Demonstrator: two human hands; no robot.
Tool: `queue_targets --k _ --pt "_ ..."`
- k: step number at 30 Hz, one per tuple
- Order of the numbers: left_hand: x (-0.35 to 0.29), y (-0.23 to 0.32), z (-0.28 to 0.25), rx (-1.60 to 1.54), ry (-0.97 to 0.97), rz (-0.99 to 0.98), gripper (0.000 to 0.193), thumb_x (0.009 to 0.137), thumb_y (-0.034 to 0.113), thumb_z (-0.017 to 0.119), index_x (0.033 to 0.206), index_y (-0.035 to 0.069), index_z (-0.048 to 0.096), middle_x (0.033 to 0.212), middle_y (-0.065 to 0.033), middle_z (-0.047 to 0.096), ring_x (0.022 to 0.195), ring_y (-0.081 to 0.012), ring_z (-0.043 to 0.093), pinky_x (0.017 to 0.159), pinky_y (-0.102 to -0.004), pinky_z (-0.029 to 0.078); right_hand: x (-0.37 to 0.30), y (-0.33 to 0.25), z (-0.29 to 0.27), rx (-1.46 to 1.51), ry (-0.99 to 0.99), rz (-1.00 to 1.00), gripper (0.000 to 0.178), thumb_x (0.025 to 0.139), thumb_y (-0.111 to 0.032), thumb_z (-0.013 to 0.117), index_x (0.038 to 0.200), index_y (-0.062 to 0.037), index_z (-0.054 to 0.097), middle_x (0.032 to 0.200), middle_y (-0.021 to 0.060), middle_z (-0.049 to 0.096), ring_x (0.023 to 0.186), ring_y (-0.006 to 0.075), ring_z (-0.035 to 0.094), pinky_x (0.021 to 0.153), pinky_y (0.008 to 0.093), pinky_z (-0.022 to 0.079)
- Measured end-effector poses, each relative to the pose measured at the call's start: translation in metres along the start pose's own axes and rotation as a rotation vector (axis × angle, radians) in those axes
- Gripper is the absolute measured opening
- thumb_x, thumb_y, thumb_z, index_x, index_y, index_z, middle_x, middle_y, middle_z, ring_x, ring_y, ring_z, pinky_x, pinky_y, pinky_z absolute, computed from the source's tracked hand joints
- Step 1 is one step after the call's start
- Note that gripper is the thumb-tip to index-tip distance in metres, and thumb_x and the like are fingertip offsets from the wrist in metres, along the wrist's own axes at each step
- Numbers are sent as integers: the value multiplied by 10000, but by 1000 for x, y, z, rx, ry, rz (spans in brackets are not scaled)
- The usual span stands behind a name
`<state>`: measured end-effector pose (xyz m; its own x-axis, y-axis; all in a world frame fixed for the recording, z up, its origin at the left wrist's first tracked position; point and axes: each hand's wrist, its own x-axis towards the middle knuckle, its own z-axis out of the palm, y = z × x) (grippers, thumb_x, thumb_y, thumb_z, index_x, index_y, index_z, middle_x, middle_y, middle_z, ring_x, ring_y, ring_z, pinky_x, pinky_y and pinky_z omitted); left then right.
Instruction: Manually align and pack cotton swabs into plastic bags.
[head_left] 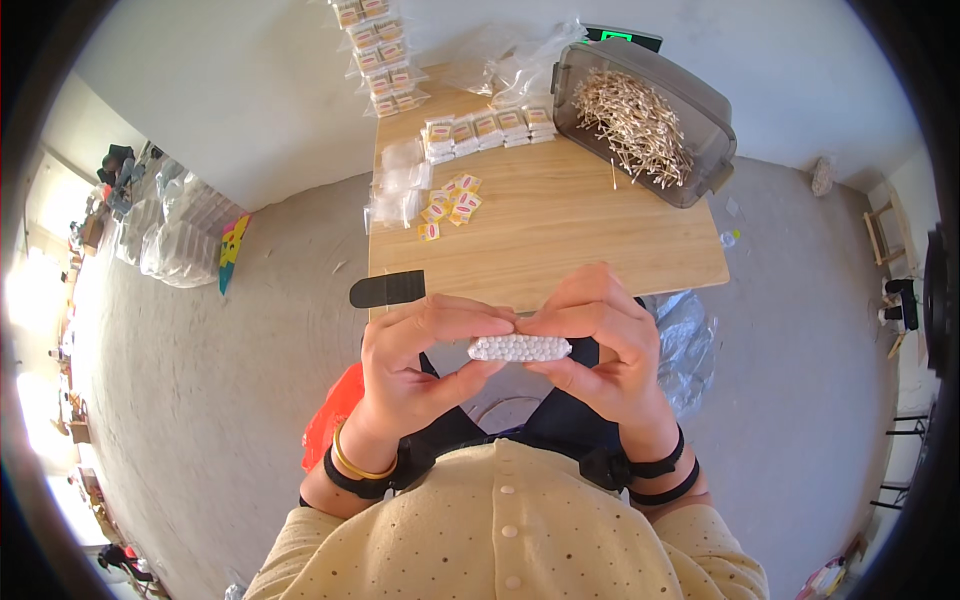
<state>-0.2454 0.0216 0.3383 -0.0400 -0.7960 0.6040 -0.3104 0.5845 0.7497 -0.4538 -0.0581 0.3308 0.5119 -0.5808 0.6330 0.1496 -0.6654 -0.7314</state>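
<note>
My left hand [415, 352] and my right hand [608, 338] hold a bundle of cotton swabs [520, 348] between them, just off the table's near edge. Thumbs press from below and fingers from above, one hand at each end. Its white round tips face me in a packed, flattened oval; whether a bag wraps it I cannot tell. Beyond lie loose yellow-and-white cards [452, 205], small clear bags [402, 180] and rows of finished-looking swab packs [490, 130]. A grey plastic bin [715, 115] at the back right holds a heap of loose swabs [635, 120].
The wooden table [590, 235] has a black pad [390, 289] at its left edge. Packs form a tall column [380, 60] at the back. A green-lit display [622, 38] stands behind the bin. A red bag [336, 412] and clear plastic [688, 345] flank my lap.
</note>
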Motion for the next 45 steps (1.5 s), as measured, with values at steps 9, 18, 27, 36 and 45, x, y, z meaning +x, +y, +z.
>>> queue_targets --k 9,18,27,36,45 --pt "-4 -4 1 -117 -4 -80 240 815 47 791 1038 -7 721 1020 -160 771 942 -268 764 845 -333 585 2 5 -1 -9 -15 -42 295 753 -99 840 1045 -90 792 957 30 712 870 216 612 802 335 455" --pt "3 3 -2 152 -15 -34 322 727 -26 841 1025 22 729 973 -108 740 850 -230 712 767 -319 562 0 1 -2 34 -37 127 297 783 -110 831 1073 -74 777 1000 59 715 901 242 624 819 352 477" --pt "-3 -4 -9 19 13 -138 311 761 68 877 1037 19 742 975 -100 762 858 -217 718 776 -310 562 3 7 -3 6 -34 34 286 782 -75 817 1066 -66 791 945 51 720 857 231 615 780 341 474" --pt "7 7 -5 119 53 -133 380 743 127 900 1077 45 738 997 -88 749 896 -235 708 841 -331 545 2 9 -1 2 -55 43 288 782 -86 813 1070 -81 795 962 44 717 865 230 608 792 345 460" --pt "8 15 -3 397 17 103 430 704 92 911 1084 45 715 971 -83 699 834 -248 653 800 -339 517 1 8 3 -10 -99 124 374 797 -134 826 1152 -66 734 1040 69 717 941 268 629 893 369 469"
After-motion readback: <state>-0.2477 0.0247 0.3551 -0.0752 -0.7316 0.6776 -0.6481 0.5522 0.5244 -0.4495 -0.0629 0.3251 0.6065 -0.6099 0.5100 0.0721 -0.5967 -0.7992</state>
